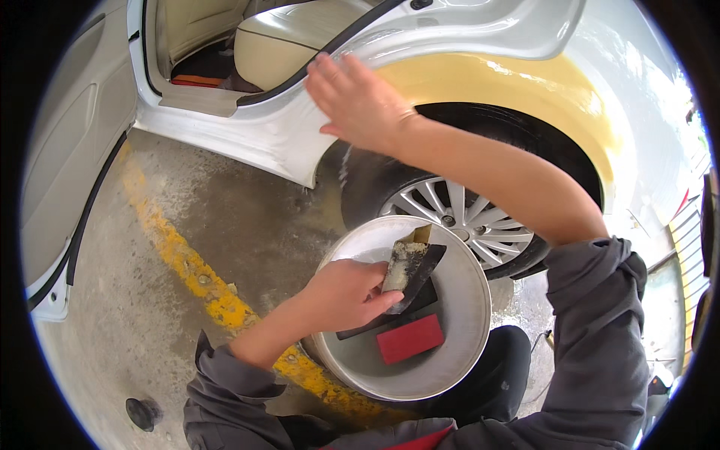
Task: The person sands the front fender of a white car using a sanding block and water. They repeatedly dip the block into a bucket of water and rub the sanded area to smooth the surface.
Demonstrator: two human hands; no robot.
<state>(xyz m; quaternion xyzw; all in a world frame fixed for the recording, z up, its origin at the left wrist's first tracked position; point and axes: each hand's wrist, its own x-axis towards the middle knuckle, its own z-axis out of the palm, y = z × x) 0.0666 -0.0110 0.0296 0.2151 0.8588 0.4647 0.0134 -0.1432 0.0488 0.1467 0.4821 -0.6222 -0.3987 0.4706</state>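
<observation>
Over a round white tub (480, 330), my left hand (341, 296) grips a sanding block (409, 264) with a dark sheet of sandpaper folded about it. The block's pale face is worn and stained. Below it in the tub lie a red block (410, 340) and a dark flat sheet (375, 322), partly hidden by my left hand. My right hand (360, 101) is open, fingers stretched, in front of the car's white sill beside the rear wheel arch. Whether it touches the panel I cannot tell. Tan filler or primer (487, 75) covers the arch's rim.
The car's rear door (82, 142) stands wide at the left, showing a cream seat (281, 45). A silver-spoked wheel (457, 217) sits just beyond the tub. A yellow line (187, 259) crosses the wet concrete floor. A black round object (140, 414) lies at the lower left.
</observation>
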